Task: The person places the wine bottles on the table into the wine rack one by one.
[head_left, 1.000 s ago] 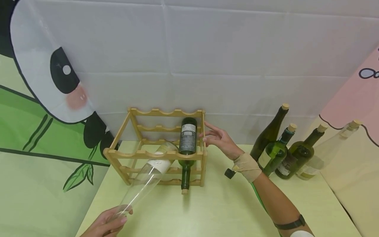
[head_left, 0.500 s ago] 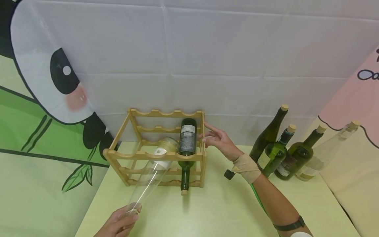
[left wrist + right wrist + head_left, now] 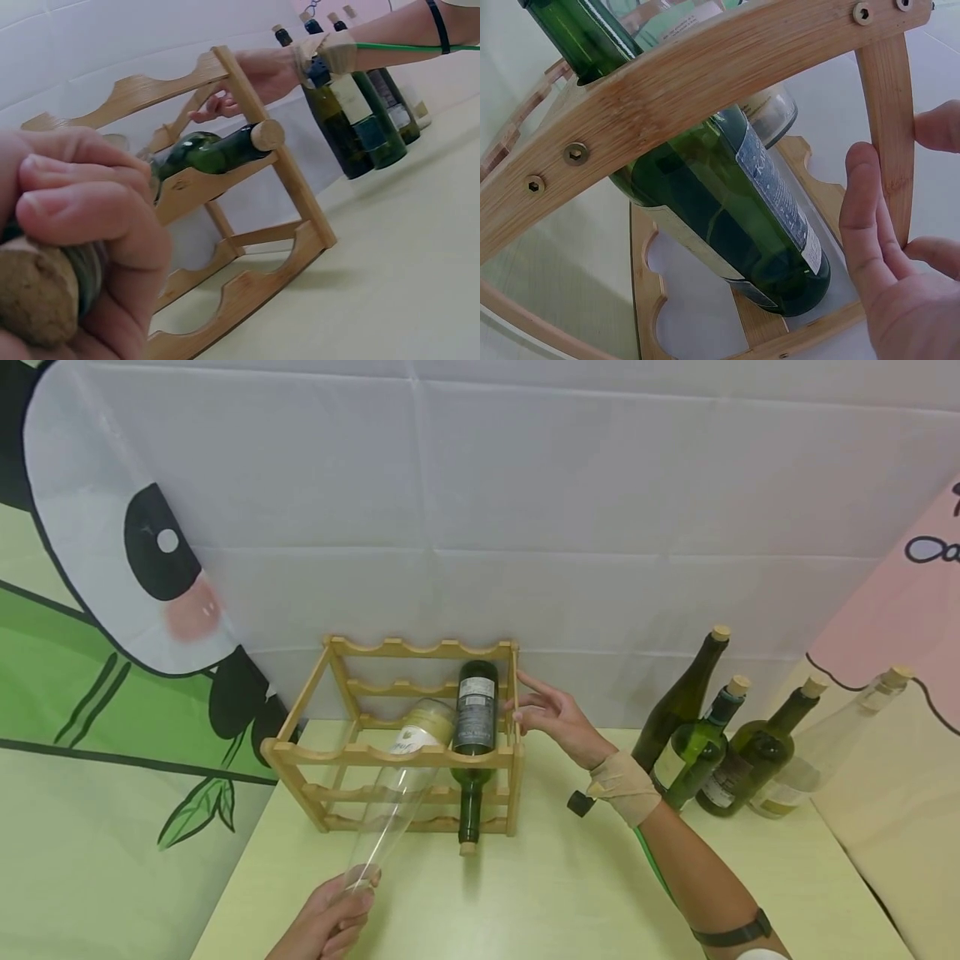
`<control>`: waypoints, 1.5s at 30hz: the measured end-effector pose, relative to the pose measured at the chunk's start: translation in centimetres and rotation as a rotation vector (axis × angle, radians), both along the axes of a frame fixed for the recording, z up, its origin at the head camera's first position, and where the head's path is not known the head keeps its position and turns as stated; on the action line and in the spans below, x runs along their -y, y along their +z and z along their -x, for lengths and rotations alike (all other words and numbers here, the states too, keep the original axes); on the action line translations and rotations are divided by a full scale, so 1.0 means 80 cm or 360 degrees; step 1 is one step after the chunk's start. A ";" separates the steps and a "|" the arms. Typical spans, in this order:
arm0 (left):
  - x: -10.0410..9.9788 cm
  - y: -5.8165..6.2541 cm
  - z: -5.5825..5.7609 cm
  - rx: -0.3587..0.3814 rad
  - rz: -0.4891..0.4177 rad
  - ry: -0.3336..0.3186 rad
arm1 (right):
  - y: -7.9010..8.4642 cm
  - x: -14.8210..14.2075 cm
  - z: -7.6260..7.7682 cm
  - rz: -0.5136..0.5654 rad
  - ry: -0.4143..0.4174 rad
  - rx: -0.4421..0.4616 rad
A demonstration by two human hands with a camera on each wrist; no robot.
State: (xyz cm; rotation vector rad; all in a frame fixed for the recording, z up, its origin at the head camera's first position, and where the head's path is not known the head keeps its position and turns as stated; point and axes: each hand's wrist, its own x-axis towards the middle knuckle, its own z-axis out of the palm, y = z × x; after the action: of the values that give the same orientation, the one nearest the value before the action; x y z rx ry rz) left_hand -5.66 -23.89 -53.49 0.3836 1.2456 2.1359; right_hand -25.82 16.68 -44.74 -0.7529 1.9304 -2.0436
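Note:
My left hand (image 3: pixel 333 914) grips a clear glass bottle (image 3: pixel 393 806) by its neck; the cork (image 3: pixel 36 296) shows beside the curled fingers in the left wrist view. That bottle slants up and away under the top front rail of a wooden wine rack (image 3: pixel 300 750), its labelled base end inside. To its right a green wine bottle (image 3: pixel 476 714) lies in the rack, corked neck towards me. My right hand (image 3: pixel 558 718) holds the rack's back right upright, with thumb and fingers on either side of it in the right wrist view (image 3: pixel 900 292).
Several corked bottles stand at the right: a tall dark one (image 3: pixel 682 693), two green ones (image 3: pixel 693 756) (image 3: pixel 750 760) and a clear one (image 3: pixel 817 760). A small black object (image 3: pixel 580 802) is near the right wrist. A printed cloth (image 3: pixel 600 527) hangs behind the table (image 3: pixel 562 893).
My left hand has moved right and slightly up with the clear bottle, whose base end has gone further back in the rack and whose slant is steeper. The right hand stays on the upright.

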 end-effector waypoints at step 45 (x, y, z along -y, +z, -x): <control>-0.084 0.016 0.015 0.0030 0.0401 0.0645 | 0.000 0.002 -0.001 0.0015 -0.0011 -0.0001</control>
State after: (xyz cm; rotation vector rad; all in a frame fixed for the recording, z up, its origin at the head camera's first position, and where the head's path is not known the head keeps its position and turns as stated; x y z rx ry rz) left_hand -6.88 -17.16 -52.22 -0.0008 1.6709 2.2589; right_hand -25.73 16.55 -44.75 -0.7494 1.9280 -2.0579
